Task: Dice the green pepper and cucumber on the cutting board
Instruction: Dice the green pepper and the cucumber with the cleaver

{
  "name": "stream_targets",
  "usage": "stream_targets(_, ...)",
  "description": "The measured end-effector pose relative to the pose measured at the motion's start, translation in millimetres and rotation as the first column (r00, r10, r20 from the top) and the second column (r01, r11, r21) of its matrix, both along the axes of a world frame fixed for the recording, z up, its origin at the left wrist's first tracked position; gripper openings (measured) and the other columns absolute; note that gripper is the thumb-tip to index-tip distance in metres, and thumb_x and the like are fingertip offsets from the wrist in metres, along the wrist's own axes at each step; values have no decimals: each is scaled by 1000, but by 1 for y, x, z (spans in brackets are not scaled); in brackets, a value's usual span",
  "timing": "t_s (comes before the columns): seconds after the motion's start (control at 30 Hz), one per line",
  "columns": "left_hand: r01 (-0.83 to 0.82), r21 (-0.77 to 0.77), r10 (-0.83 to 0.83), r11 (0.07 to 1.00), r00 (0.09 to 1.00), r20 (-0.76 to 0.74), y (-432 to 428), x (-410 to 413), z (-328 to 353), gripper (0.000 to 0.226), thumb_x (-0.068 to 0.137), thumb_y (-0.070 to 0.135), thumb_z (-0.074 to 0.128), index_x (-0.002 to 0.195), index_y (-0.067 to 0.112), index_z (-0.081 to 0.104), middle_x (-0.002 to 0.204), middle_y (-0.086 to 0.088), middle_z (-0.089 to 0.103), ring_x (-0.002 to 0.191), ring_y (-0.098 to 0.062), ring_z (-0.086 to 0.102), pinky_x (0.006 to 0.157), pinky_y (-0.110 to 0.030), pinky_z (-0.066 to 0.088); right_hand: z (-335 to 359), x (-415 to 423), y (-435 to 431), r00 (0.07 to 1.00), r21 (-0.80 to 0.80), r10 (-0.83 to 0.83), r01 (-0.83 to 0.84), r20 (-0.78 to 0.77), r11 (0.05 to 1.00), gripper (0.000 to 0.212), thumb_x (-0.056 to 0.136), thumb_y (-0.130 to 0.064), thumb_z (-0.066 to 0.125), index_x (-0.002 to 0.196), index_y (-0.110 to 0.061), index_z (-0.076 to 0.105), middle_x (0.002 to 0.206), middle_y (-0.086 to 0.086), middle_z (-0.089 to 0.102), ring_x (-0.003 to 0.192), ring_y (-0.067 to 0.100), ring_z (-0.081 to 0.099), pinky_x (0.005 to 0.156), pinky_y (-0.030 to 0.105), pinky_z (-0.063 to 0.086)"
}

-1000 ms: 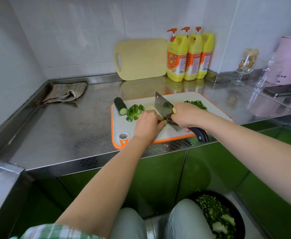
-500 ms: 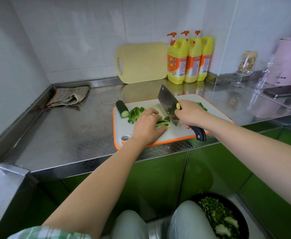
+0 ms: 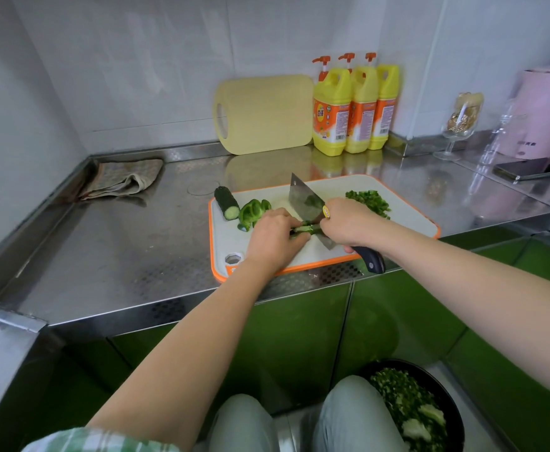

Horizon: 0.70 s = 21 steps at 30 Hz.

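A white cutting board (image 3: 407, 220) with an orange rim lies on the steel counter. A cucumber stub (image 3: 226, 201) sits at its far left, with green pepper pieces (image 3: 252, 212) beside it. My left hand (image 3: 275, 236) presses down on green pepper strips (image 3: 303, 230) at the board's middle. My right hand (image 3: 348, 223) grips a cleaver (image 3: 303, 199) by its dark handle, the blade down on those strips right next to my left fingers. A pile of diced green bits (image 3: 368, 201) lies at the board's far right.
A yellow cutting board (image 3: 265, 114) and three yellow detergent bottles (image 3: 353, 109) stand against the wall. A folded cloth (image 3: 123, 179) lies at the back left. A glass (image 3: 459, 125), a pink appliance (image 3: 544, 115) and a phone (image 3: 534, 168) are at the right. A black bowl of chopped greens (image 3: 413, 409) sits below by my knees.
The cleaver was raised half a second ago and has come down onto the pepper strips again. My left hand stays on the strips.
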<state>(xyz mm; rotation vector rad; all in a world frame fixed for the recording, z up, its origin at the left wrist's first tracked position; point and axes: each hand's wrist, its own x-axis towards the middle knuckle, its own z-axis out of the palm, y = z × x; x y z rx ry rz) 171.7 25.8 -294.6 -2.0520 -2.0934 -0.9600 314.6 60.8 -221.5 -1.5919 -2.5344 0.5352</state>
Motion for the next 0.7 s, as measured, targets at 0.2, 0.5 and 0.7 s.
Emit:
stream_targets(0.2, 2, 20, -2, 1000, 1000, -5, -2, -1, -1, 30, 86, 33, 67, 105, 11, 74, 97, -10, 67, 96, -28, 58, 81, -33, 45, -1, 9, 3, 991, 60, -17, 25, -133, 998, 13, 97, -14, 37, 85, -11, 41, 72, 6, 50, 45, 22, 57, 44, 24, 35)
stream_targets(0.5, -23, 33, 23, 999, 1000, -14, -3, 1, -1, 21, 85, 24, 67, 73, 8, 74, 75, -8, 69, 78, -29, 59, 69, -36, 45, 19, 5, -12, 990, -43, 51, -46, 129, 998, 20, 91, -3, 38, 98, 3, 56, 65, 16, 58, 43, 22, 52, 37, 18, 31)
stream_targets(0.7, -34, 13, 34, 999, 999, -6, -1, 0, -1, 24, 83, 20, 65, 63, 7, 67, 69, -9, 66, 74, -29, 58, 65, -39, 46, 6, -2, -5, 998, -30, 12, -11, 54, 999, 17, 90, -5, 40, 94, 2, 54, 72, 22, 63, 40, 25, 53, 41, 22, 35)
